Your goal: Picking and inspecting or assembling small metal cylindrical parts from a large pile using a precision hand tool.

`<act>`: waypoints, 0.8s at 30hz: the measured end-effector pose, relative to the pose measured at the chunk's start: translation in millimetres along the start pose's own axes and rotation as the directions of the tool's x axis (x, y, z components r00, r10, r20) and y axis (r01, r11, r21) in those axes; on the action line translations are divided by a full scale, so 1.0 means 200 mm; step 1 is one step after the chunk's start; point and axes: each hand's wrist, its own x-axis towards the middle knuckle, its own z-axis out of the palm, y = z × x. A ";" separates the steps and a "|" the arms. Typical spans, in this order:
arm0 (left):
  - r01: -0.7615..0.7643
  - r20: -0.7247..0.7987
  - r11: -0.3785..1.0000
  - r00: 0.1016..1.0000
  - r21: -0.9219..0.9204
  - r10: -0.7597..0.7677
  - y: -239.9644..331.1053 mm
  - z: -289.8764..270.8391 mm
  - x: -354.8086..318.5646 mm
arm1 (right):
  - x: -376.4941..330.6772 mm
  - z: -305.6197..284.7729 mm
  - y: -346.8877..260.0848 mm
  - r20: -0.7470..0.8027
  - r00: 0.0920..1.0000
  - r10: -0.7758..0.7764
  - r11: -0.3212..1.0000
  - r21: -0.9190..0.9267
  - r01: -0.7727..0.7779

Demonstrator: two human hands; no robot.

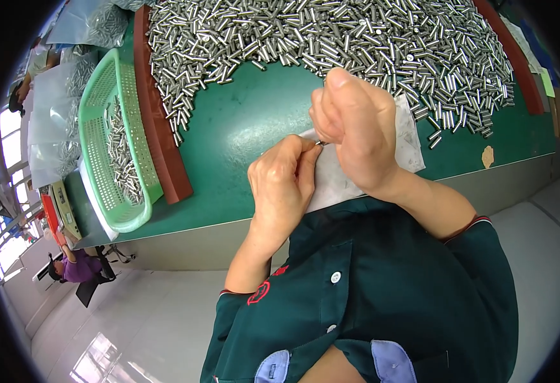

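1. Pin (319, 143): one small silvery metal piece, pinched between the fingertips of the left hand (282, 185) and the right hand (355, 131). Only its tip shows between the fingers, so its full shape is hidden.
2. Its long axis cannot be told for sure; the visible bit seems to run roughly from left hand to right hand, along the near edge of the table (242, 127).
3. Both hands are clenched round it: left thumb and forefinger grasp one side, right fingers curl shut over the other. The hands touch each other at the pin.
4. The pin is held just above a white cloth (337, 182), which lies at the table's near edge, under both hands.
5. One big heap (331, 38) of like metal pins, short shiny cylinders too many to count, covers the far part of the green table, reaching its right edge. The pins lie every which way.
6. One green mesh basket (111, 147) stands at the left edge, tilted on a red-brown strip (162, 140), with some dozens of pins inside.
7. A second red-brown strip (516, 60) runs along the right edge.
8. Clear bags (60, 108) with more pins lie beyond the basket, off the left edge.
9. One other person in purple (79, 265) sits on the floor side, well apart, lower left.
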 end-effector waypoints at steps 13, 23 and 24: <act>0.249 0.097 0.811 0.967 -0.529 -0.234 -0.01 -0.08 -0.02 | 0.05 -0.08 -0.06 -0.118 0.993 0.008 0.945 0.326 0.031; 0.284 0.232 0.278 0.951 -0.918 -0.204 -0.14 -0.09 0.04 | 0.03 -0.07 -0.06 -0.105 0.994 0.044 0.918 0.397 0.001; 0.280 0.228 0.280 0.952 -0.918 -0.203 -0.15 -0.09 0.04 | 0.02 -0.07 -0.06 -0.107 0.993 0.049 0.920 0.392 -0.003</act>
